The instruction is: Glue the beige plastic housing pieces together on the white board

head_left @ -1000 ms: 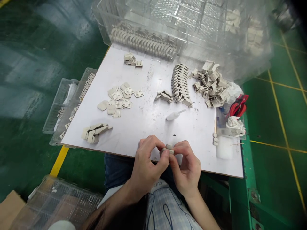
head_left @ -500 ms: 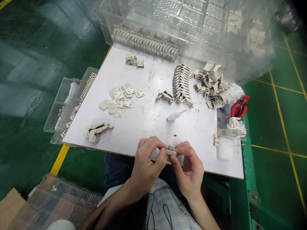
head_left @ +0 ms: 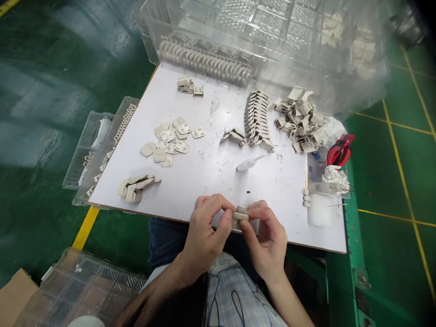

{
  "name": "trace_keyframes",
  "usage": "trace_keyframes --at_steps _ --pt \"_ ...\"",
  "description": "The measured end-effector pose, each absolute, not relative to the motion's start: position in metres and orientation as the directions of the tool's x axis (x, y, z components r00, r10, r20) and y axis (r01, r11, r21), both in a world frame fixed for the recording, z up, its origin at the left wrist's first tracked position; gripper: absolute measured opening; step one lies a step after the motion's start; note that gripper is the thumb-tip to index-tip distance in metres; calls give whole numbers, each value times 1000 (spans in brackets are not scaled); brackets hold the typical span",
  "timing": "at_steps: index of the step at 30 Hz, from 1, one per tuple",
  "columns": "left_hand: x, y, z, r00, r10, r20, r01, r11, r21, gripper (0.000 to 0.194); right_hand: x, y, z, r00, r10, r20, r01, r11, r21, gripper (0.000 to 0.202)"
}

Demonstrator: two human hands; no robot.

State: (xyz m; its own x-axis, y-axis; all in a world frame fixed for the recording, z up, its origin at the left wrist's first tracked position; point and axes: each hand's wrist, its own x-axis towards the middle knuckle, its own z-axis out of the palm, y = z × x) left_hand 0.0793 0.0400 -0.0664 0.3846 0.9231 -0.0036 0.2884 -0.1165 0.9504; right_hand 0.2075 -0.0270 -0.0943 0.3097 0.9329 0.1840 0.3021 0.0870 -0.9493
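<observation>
Part (head_left: 240, 217), small and beige, shows in the head view at the near edge of the counter (head_left: 194, 177), between the left hand (head_left: 207, 236) and the right hand (head_left: 267, 240). The left grip pinches its left end between thumb and forefinger, and the right grip pinches its right end in the same way. It looks like two pieces set one against the other, though the fingers cover too much to tell whether they are joined. To handle it well, I judge, calls for light, even pressure from both sides, one hand steadying while the other makes only small shifts, since so small a thing could slip or tilt under a hard squeeze. Working a little farther in over the counter would seem safer, as the lap (head_left: 166, 243) lies just beyond the near edge and could catch a dropped piece. As for pose, both forearms come in from the near side, the left one slanting toward the right and the right one toward the left, so that the fingertips meet. The right thumb sits on the near side of the part, its forefinger on the far side. Beyond the hands is a white bottle (head_left: 248, 164); flat pieces (head_left: 166, 136) lie scattered farther left, and a heap (head_left: 306, 119) sits far right.
</observation>
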Motion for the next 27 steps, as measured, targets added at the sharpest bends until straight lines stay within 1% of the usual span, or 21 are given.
trace_keyframes --at_steps 3,6,9,14,16,19,23,25,27 --pt "79 39 -68 381 923 -43 305 -82 949 13 208 -26 -93 279 933 227 367 115 -923 10" --pt "78 39 -68 388 918 -83 293 -38 955 14 209 -25 -92 252 935 249 415 127 -901 12" --pt "76 39 -69 394 917 -60 252 -44 967 21 210 -25 -92 259 936 238 410 116 -905 11" --pt "75 38 -71 377 921 -97 265 -7 964 11 210 -25 -93 259 936 237 397 120 -910 13" --pt "75 38 -70 391 914 -106 254 4 967 13 210 -24 -93 254 936 243 408 124 -905 13" --pt "74 39 -69 417 904 -93 231 -6 973 22 210 -24 -93 249 935 252 424 128 -896 12" --pt "74 40 -69 400 908 -122 281 5 960 14 210 -24 -94 237 929 285 457 152 -876 14" --pt "73 41 -70 411 902 -129 290 4 957 14 211 -24 -95 238 926 293 471 154 -869 15" --pt "72 41 -70 432 893 -125 278 0 961 20 211 -24 -95 247 930 274 450 140 -882 15"
